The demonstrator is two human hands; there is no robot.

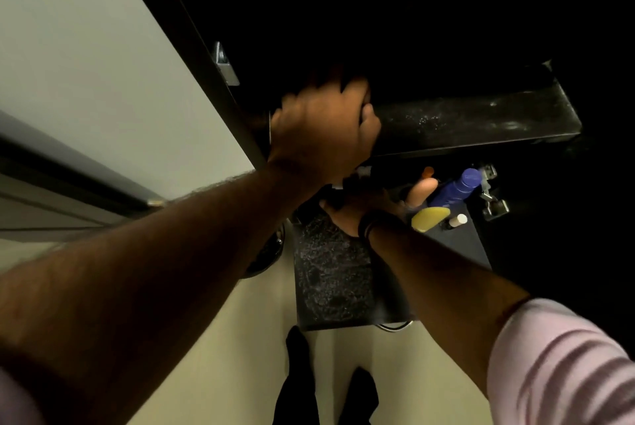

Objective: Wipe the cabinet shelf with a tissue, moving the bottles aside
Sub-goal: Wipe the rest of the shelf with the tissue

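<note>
At the left end of the upper cabinet shelf (pixel 481 122), close to the dark cabinet side panel (pixel 192 57) with its metal hinge (pixel 225 65), the person's left hand (pixel 323 129) is pressed down with its fingers curled over the shelf's front edge; the tissue is not visible, so it is probably bunched under the palm, though that cannot be confirmed, and whether the fingers grasp anything cannot be told. The shelf surface to the right of the hand shows pale dusty streaks running toward its right end, which suggests that most of the wiping is still to be done. Below, on the lower shelf (pixel 467 242), the right hand (pixel 357 215) reaches in near the bottles; its fingers are hidden in shadow, so its grasp cannot be told either. A blue bottle (pixel 453 189), an orange-capped bottle (pixel 424 189), a yellow bottle (pixel 429 218) and a small white-capped bottle (pixel 458 220) stand or lean crowded together toward that shelf's right back corner. To do this step well, the left hand should keep flat, even pressure and draw the tissue in long overlapping strokes from the left end toward the right end, working back to front so dust is gathered and not pushed into the rear. The right hand should steady the crowded bottles, since the leaning ones look likely to topple if nudged.
</note>
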